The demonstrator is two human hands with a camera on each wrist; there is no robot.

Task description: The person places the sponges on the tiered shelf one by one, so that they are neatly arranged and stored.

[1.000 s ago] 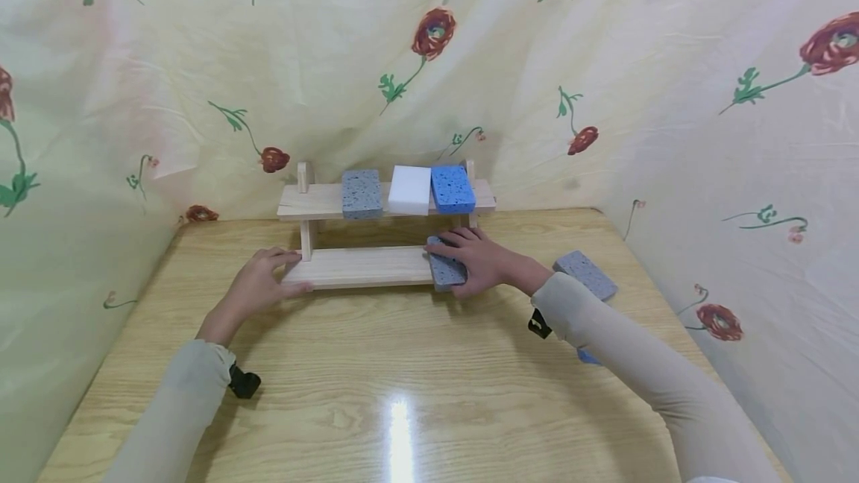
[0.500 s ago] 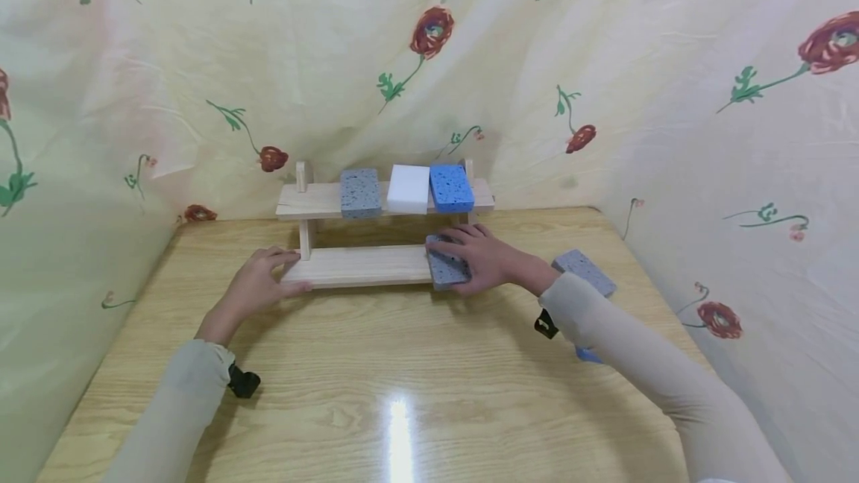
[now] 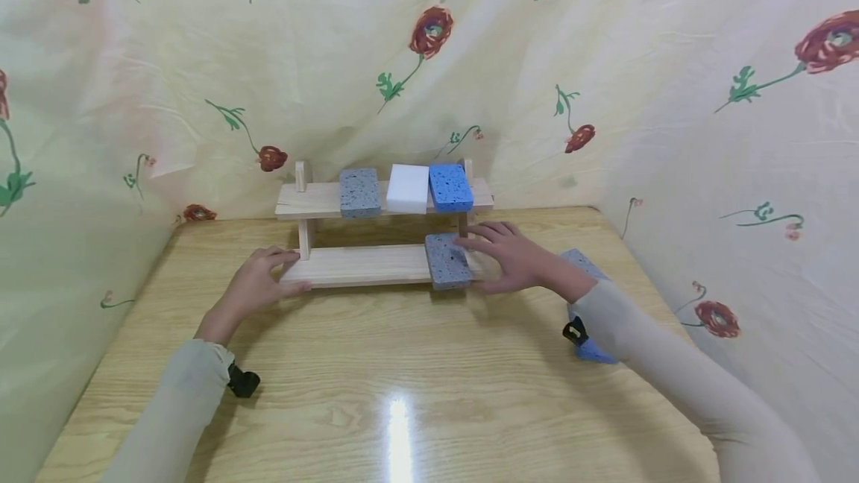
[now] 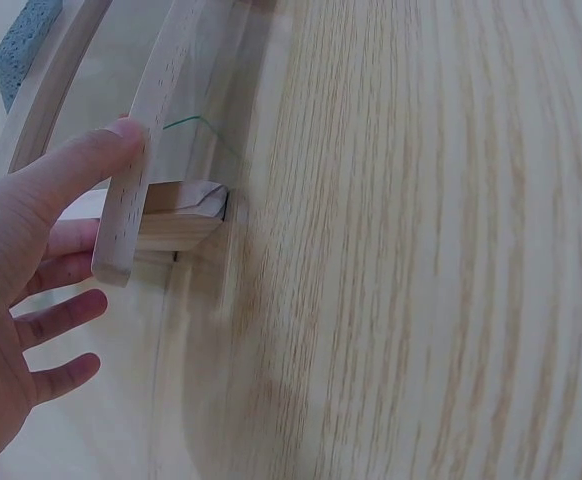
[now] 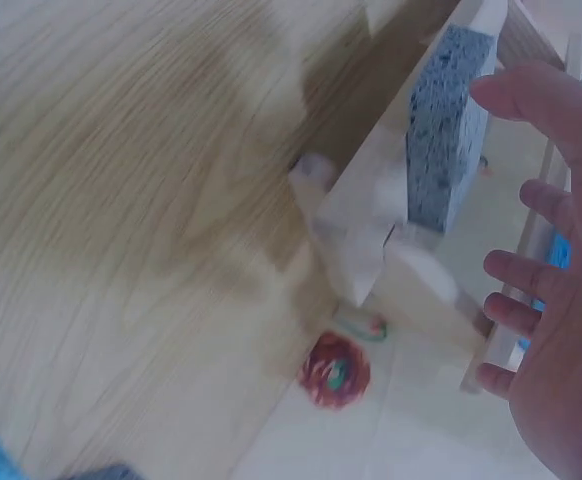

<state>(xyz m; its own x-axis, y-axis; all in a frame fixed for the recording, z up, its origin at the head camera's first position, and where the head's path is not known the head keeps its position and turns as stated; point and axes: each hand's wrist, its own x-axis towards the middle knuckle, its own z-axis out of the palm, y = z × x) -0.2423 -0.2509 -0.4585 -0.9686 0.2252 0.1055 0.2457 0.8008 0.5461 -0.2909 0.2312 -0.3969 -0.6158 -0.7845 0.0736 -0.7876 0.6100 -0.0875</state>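
Observation:
A two-tier wooden shelf rack (image 3: 365,267) stands near the back of the table. My left hand (image 3: 258,285) grips the left end of its lower board; in the left wrist view the thumb (image 4: 101,150) presses one face, with fingers behind. A grey speckled sponge (image 3: 446,263) lies at the right of the lower board. Just right of it, my right hand (image 3: 513,256) is spread with nothing in its grasp, thumb and fingers apart in the right wrist view. On the upper board are a grey sponge (image 3: 360,192), a white sponge (image 3: 408,188) and a blue sponge (image 3: 452,188).
Another grey sponge (image 3: 582,261) lies on the table at the right, partly behind the right forearm. A blue sponge (image 3: 593,351) shows below the right sleeve. Flower-print cloth (image 3: 322,73) hangs behind and on both sides of the table (image 3: 322,393).
My right hand has let go of the grey sponge on the lower board and moved right, fingers spreading. More of the table's blue sponge shows. My left hand has stayed in place.

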